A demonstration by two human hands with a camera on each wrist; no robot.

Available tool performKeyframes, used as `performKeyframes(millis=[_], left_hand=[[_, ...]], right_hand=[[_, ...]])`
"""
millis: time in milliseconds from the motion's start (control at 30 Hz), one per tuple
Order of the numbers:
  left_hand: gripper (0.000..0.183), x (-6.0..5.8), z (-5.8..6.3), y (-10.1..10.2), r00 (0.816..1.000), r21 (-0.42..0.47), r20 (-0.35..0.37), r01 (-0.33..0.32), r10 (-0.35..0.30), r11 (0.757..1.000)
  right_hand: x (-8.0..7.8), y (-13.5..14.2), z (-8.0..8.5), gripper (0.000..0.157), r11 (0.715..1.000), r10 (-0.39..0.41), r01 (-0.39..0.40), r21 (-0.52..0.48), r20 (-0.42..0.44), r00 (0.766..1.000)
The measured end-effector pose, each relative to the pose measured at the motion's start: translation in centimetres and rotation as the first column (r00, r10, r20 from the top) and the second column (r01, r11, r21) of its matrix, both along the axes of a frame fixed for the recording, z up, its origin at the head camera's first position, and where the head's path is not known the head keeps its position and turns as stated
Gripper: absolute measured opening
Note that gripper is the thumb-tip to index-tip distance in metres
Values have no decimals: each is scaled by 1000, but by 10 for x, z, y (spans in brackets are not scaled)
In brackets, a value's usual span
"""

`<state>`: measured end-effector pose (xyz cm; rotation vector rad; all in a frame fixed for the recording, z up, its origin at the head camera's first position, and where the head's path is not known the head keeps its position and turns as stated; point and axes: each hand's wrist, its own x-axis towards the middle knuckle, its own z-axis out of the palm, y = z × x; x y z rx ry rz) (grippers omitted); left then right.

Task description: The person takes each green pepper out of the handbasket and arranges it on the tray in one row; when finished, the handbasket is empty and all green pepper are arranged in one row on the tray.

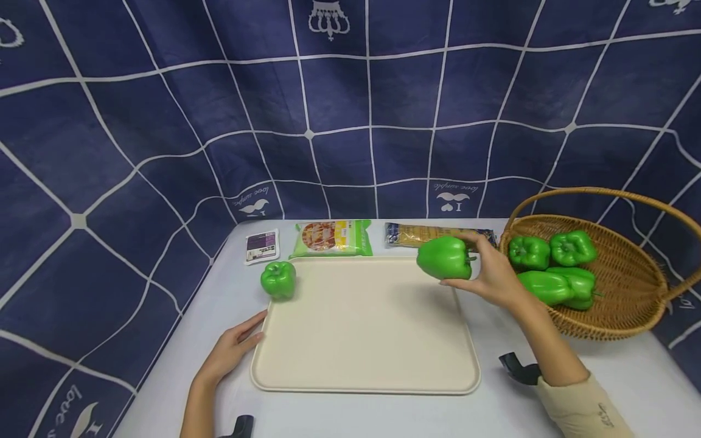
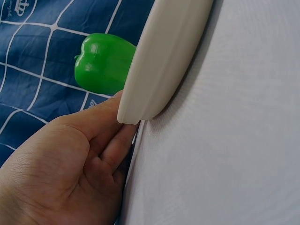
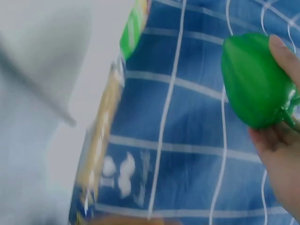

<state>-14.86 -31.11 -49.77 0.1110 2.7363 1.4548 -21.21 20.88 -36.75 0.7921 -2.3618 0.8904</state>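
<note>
My right hand (image 1: 495, 274) grips a green bell pepper (image 1: 445, 258) above the tray's back right corner, thumb on one side and fingers on the other. In the right wrist view the same bell pepper (image 3: 255, 79) shows with its stem towards the palm. My left hand (image 1: 230, 353) rests beside the cream tray (image 1: 364, 328), its extended fingers right at the left rim. From the left wrist view, fingertips meet the tray's edge (image 2: 161, 61). Another green bell pepper (image 1: 279, 280) sits on the tray's back left corner.
A wicker basket (image 1: 630, 274) with a tall handle stands at the right, holding several green bell peppers (image 1: 572, 248). Behind the tray lie a green food packet (image 1: 331, 238), a long pasta pack (image 1: 411, 235) and a small white packet (image 1: 262, 246). A dark blue checked curtain hangs behind.
</note>
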Motion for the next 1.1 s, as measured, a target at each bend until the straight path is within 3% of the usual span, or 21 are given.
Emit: performKeyframes(millis=[433,767,933,1100], left_hand=[[52,2,1,3,1000,-12,20,-21,21,1000],[51,2,0,2,1000,-8,17,-23,23,1000],[51,0,-1,1,999,-37,21,-28,29,999],[52,-1,-1,1,999,-56,23,-22,24,998]], right_hand=[[-8,-91,-17,82,980,198,-198,-11,74,977],[-20,-134,-30,83,964,262,-265,-17,225,939],[-28,-155,-38,87,965,262,-259,-52,304,916],[-38,-178,-45,84,966,259,-247,-76,308,916]])
